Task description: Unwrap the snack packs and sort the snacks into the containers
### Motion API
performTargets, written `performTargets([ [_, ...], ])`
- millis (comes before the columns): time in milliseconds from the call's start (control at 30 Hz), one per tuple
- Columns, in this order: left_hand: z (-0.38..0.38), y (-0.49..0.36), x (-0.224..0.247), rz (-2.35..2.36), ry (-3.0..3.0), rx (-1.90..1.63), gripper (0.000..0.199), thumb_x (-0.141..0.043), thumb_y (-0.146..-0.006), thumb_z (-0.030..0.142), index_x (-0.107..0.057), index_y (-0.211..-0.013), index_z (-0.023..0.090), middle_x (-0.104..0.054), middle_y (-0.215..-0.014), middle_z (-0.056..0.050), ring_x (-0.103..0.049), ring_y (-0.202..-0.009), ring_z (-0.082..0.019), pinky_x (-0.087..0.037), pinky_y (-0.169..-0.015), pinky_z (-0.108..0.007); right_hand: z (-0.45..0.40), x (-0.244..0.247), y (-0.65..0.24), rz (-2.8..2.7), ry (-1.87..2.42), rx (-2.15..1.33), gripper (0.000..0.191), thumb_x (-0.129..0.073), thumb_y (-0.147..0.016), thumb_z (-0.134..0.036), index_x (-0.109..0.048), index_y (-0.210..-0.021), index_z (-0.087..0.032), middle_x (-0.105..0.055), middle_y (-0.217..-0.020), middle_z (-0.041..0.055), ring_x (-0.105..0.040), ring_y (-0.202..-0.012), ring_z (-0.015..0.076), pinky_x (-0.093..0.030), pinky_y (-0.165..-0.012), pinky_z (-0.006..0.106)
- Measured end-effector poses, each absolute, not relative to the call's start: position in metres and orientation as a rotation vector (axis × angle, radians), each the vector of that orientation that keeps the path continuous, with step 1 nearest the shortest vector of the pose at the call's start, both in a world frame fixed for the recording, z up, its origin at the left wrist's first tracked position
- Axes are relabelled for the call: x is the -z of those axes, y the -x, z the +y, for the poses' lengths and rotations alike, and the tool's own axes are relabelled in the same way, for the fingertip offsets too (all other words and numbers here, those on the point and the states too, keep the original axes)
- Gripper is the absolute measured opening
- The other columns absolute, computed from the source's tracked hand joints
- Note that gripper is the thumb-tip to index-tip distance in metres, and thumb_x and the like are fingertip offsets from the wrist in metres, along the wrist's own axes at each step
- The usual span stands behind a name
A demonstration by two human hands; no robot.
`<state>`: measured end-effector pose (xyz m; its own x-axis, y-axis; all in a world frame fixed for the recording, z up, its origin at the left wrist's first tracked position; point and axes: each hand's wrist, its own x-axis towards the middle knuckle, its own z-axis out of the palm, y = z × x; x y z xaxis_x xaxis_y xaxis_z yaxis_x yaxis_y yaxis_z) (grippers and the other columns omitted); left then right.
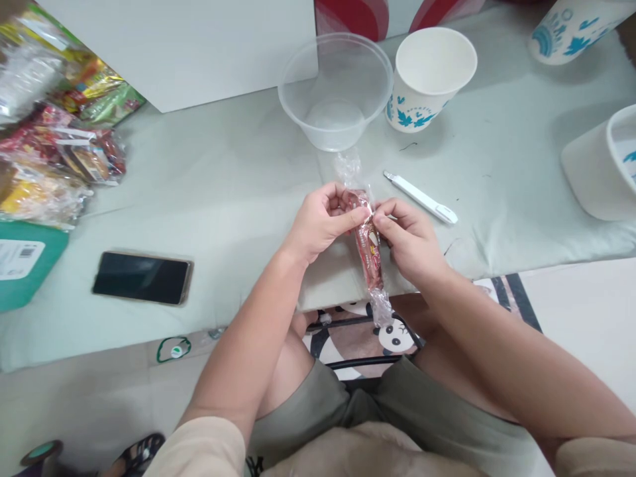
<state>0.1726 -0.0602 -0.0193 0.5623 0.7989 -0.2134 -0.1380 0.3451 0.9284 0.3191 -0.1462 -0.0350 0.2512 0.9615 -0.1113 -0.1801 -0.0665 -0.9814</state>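
Note:
A long, narrow snack pack (370, 255) in red print and clear plastic lies between my hands at the near edge of the cloth-covered table (209, 218). My left hand (325, 222) pinches its upper part with thumb and fingers. On its right side, the thumb and forefinger of my right hand (405, 238) are closed on the wrapper's edge. Crinkled clear plastic sticks out at both ends of the pack. A white utility knife (421, 197) rests just beyond my right hand. Behind the pack stands a clear plastic bowl (335, 99).
Several paper cups with blue leaf prints, one beside the bowl (431, 79), stand toward the right. A phone (142, 277) lies at left, near a green box (30, 262) and packaged snacks (59, 126). A white panel (189, 46) stands at the back.

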Motion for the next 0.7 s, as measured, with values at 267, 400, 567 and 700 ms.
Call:
performTargets([
  [267,-0.0539,-0.1666,0.0188,0.78,-1.038,-0.77,0.03,-0.088,-0.064,0.023,-0.064,-0.082,0.018,-0.064,-0.075,0.004,-0.059,-0.068,-0.007,-0.05,-0.065,-0.021,-0.1434,0.0388,-0.3204,-0.669,1.31,-1.168,0.031,-0.072,-0.085,-0.049,-0.053,-0.081,-0.025,-0.065,-0.094,0.0017,-0.067,-0.082,0.0154,-0.056,-0.07,0.03],
  [400,-0.0517,-0.1658,0.0155,0.857,-0.907,-0.779,0.02,-0.076,-0.076,0.018,-0.06,-0.087,0.02,-0.062,-0.079,0.004,-0.06,-0.064,-0.009,-0.051,-0.06,-0.022,-0.1391,0.0411,-0.3235,-0.564,1.353,-1.093,0.034,-0.065,-0.09,-0.052,-0.046,-0.085,-0.026,-0.063,-0.089,0.0005,-0.066,-0.074,0.0139,-0.054,-0.063,0.028],
  [567,-0.0517,-0.1704,0.0143,0.916,-0.76,-0.798,0.012,-0.065,-0.09,0.021,-0.057,-0.099,0.022,-0.063,-0.081,0.002,-0.06,-0.057,-0.009,-0.049,-0.054,-0.022,-0.1411,0.0363,-0.3208,-0.668,1.424,-1.08,0.031,-0.064,-0.091,-0.051,-0.044,-0.097,-0.028,-0.061,-0.09,-0.0004,-0.064,-0.07,0.0139,-0.053,-0.057,0.028],
  [700,-0.0546,-0.1718,0.018,0.897,-0.787,-0.833,0.043,-0.081,-0.078,0.022,-0.055,-0.112,0.024,-0.069,-0.093,0.001,-0.068,-0.07,-0.012,-0.057,-0.064,-0.025,-0.1477,0.0314,-0.3143,-0.927,1.485,-1.084,0.04,-0.074,-0.081,-0.034,-0.048,-0.111,-0.028,-0.064,-0.09,-0.001,-0.063,-0.068,0.014,-0.054,-0.061,0.03],
])
